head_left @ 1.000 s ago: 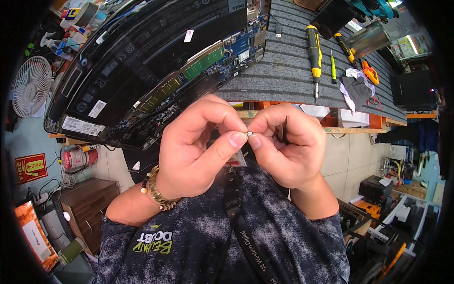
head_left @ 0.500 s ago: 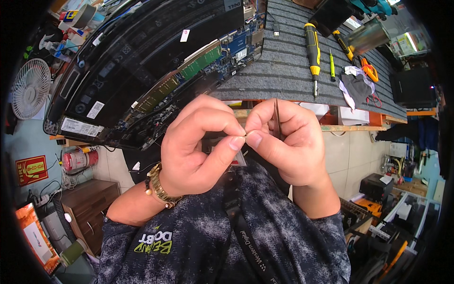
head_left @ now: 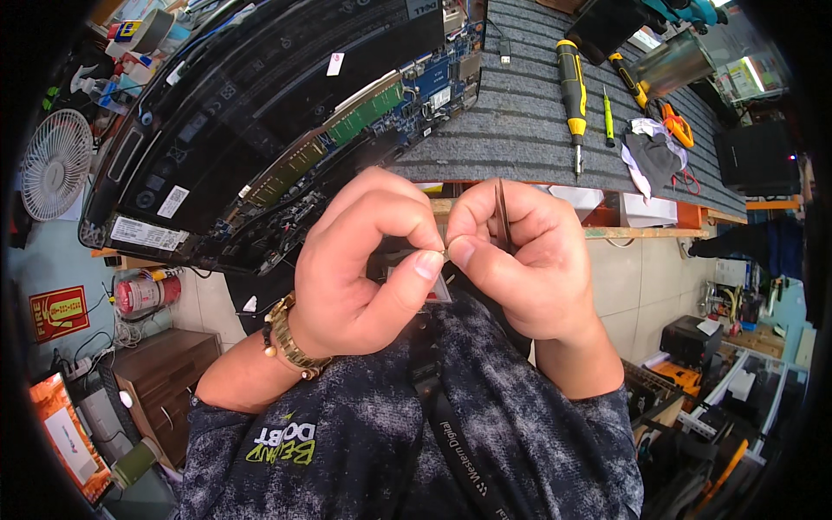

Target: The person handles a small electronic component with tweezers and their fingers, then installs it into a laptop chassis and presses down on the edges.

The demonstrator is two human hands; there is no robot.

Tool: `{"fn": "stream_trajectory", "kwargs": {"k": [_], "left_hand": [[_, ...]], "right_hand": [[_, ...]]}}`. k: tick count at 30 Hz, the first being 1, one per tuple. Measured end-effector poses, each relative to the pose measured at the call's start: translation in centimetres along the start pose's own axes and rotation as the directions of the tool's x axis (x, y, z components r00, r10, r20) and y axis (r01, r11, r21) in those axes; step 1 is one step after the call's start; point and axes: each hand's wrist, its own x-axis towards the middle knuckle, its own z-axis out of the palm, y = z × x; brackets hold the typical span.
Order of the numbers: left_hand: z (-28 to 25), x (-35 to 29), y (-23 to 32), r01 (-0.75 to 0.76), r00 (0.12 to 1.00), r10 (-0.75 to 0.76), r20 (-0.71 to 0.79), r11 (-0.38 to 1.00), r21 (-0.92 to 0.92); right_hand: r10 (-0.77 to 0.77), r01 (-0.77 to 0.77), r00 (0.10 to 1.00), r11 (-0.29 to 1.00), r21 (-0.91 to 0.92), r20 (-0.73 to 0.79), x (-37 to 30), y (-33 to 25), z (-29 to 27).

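My left hand and my right hand meet fingertip to fingertip in front of my chest. Thumb and forefinger of each are pinched around a tiny pale thing, too small to name. A pair of dark, pointed tweezers is tucked among my right fingers, tips up. Beyond my left hand lies an opened laptop with its inside bared: a black battery, a green memory module and a blue circuit board.
On the grey ridged mat lie a yellow-black screwdriver, a thin green screwdriver, orange-handled cutters and a crumpled cloth. The bench's wooden edge runs just beyond my hands. A white fan stands far left.
Both hands shift very slightly left, still pinched together. The tweezers tilt a little more to the left. The laptop and tools stay where they were.
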Motion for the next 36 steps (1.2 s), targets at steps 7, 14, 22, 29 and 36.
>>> {"fn": "stream_trajectory", "kwargs": {"k": [7, 14, 22, 29, 36], "left_hand": [[-1.1, 1.4, 0.9, -0.185, 0.98, 0.155, 0.127, 0.943, 0.276], [-1.4, 1.7, 1.1, -0.3, 0.953, 0.259, 0.155, 0.87, 0.391], [-1.6, 2.0, 1.7, -0.301, 0.953, 0.255, 0.161, 0.844, 0.443], [-1.6, 2.1, 1.8, -0.308, 0.951, 0.261, 0.164, 0.832, 0.461], [-1.8, 2.3, 2.3, -0.321, 0.946, 0.258, 0.194, 0.821, 0.472]], "right_hand": [[0.01, -0.01, 1.0, 1.0, -0.002, -0.006, -0.1, -0.1, -0.1], [0.009, -0.009, 1.0, 1.0, -0.022, -0.009, 0.0, -0.3, -0.2], [0.095, -0.095, 0.995, 0.995, 0.01, -0.006, -0.1, -0.7, -0.5], [0.08, -0.08, 0.997, 0.996, 0.039, 0.0, -0.1, -0.5, -0.6], [0.085, -0.086, 0.996, 0.995, 0.056, 0.009, 0.0, -0.6, -0.5]]}}
